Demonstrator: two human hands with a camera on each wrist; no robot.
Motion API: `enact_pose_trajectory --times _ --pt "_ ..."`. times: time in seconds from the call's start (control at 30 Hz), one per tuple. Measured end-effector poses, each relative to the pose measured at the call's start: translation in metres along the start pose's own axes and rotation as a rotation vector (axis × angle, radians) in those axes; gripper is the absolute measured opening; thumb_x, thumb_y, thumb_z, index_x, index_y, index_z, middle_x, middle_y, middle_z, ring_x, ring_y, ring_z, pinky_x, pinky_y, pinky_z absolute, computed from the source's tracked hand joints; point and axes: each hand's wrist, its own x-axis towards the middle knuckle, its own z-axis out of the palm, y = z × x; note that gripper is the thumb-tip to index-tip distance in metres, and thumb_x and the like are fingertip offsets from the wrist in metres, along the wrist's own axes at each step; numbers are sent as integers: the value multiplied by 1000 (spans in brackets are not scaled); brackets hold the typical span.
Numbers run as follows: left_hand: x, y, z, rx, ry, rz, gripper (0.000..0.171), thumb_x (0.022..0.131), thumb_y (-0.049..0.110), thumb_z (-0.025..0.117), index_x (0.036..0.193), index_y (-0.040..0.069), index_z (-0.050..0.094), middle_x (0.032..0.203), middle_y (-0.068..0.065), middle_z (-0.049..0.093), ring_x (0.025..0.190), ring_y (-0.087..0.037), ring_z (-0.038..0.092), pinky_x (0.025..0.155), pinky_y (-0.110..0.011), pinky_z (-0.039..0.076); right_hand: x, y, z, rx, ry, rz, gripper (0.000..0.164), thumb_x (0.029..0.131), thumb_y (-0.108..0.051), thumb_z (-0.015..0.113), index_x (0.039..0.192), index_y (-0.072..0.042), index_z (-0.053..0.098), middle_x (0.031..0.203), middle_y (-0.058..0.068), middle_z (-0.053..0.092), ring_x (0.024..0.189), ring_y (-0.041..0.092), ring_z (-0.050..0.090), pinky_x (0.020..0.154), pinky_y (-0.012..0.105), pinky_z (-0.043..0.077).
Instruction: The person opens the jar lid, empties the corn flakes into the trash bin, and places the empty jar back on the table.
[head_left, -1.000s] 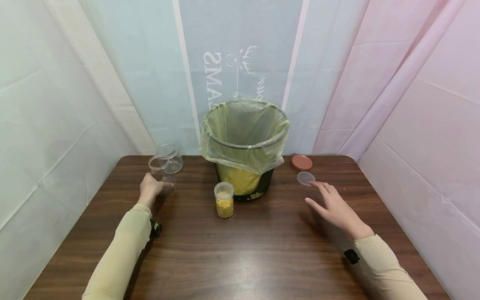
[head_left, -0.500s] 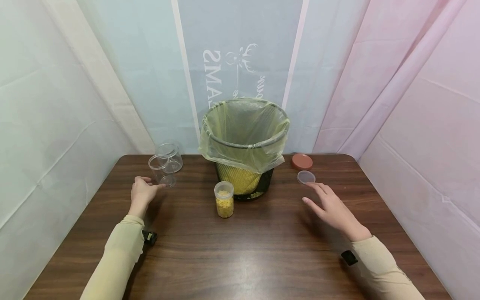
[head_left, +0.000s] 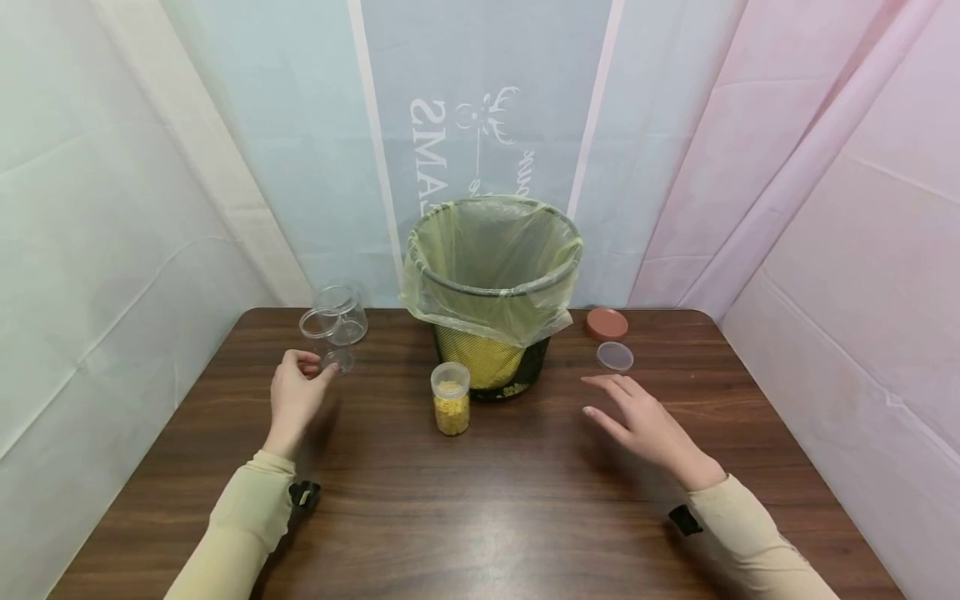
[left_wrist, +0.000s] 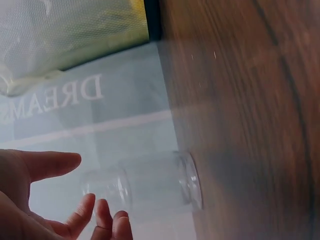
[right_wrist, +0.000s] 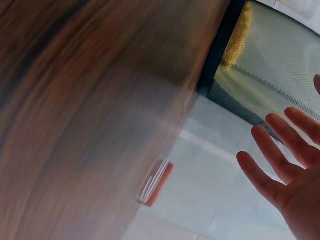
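Two clear jars stand at the table's back left: a front jar (head_left: 318, 335) and, behind it, a back jar (head_left: 352, 325). My left hand (head_left: 298, 400) is right in front of the front jar, thumb and fingers apart with nothing between them. In the left wrist view the front jar (left_wrist: 155, 180) shows past the fingertips. On the other side, my right hand (head_left: 648, 429) hovers palm down, fingers spread, holding nothing. Just beyond it lie a clear lid (head_left: 615, 357) and a brownish-red lid (head_left: 606, 323). A clear jar of yellow bits (head_left: 452, 410) stands upright mid-table.
A black mesh bin (head_left: 536, 367) with a pale yellow bag (head_left: 495, 312) over its rim stands at the back middle, behind the jar of yellow bits. Yellow material shows through its mesh. Fabric walls (head_left: 840, 275) close in the wooden table (head_left: 480, 508) on three sides.
My left hand has drawn back from the front jar toward me, its fingers coming off the jar. The right hand has shifted left and nearer, away from the clear lid. Jars and lids stay put.
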Motion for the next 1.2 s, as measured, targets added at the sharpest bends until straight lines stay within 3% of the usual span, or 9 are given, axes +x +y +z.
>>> enact_pose_trajectory --times 0.2,0.37,0.73,1.2 --pt "-10 7 6 -52 22 93 27 84 15 68 102 -2 57 97 -21 61 90 -33 59 79 -36 41 5 -12 3 8 -17 -50 39 89 -27 66 125 -16 58 121 1 59 114 16 55 93 36 45" --pt "-19 14 8 -82 18 132 26 84 14 68 102 -1 57 96 -19 60 89 -32 56 78 -35 40 11 -22 10 25 -36 -85 40 89 -28 65 127 -17 57 118 0 60 111 12 55 89 34 48" --pt "-34 34 13 -131 -54 145 29 86 15 68 109 1 58 104 -15 57 94 -29 61 84 -41 51 32 -47 26 41 -32 -187 40 91 -33 62 126 -15 57 118 0 60 109 15 57 88 37 50" --pt "-44 42 21 -98 -165 247 42 87 20 68 124 5 57 124 -15 57 118 -33 50 98 -48 39 64 -79 42 80 -30 -215 43 93 -38 59 127 -12 56 117 0 59 109 13 56 89 35 50"
